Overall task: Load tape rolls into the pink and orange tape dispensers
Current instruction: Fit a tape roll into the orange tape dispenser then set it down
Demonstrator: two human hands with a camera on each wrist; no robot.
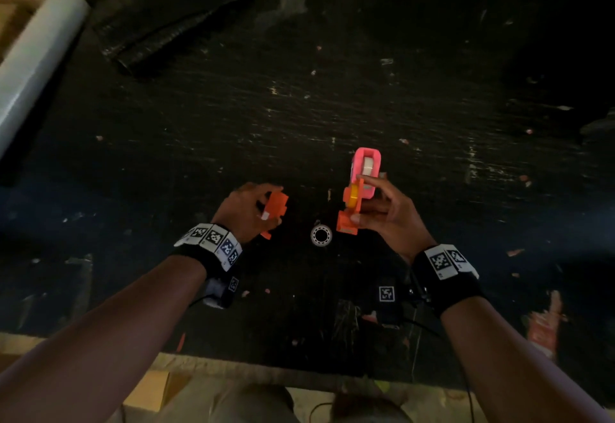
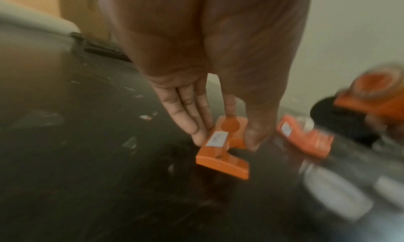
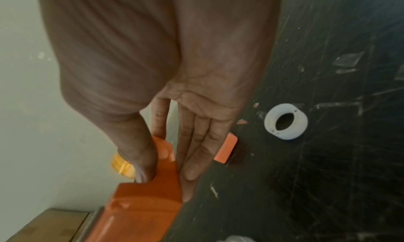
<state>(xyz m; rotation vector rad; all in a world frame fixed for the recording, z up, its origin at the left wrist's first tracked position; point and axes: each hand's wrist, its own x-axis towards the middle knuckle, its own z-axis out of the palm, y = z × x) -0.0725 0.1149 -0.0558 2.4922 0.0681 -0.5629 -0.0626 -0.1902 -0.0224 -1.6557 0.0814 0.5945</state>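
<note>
Left hand (image 1: 248, 211) pinching one orange dispenser half (image 1: 274, 209), right hand (image 1: 382, 209) clamped on the mating half (image 1: 349, 213) with its yellow hub (image 3: 122, 166). Between them, nearer the right, on the black table (image 1: 332, 106): white tape roll (image 1: 321, 236), lying flat. Beyond the right fingers: pink dispenser (image 1: 366, 169), roll seemingly seated.

Clear film roll (image 1: 31, 56) & black roll (image 1: 173, 19), scratched black table (image 1: 332, 96).

Both forearms are reaching toward twelve o'clock; the left hand (image 1: 248, 211) and the right hand (image 1: 387, 213) are each pinching something, fingers nearly straight, thumbs opposed.
</note>
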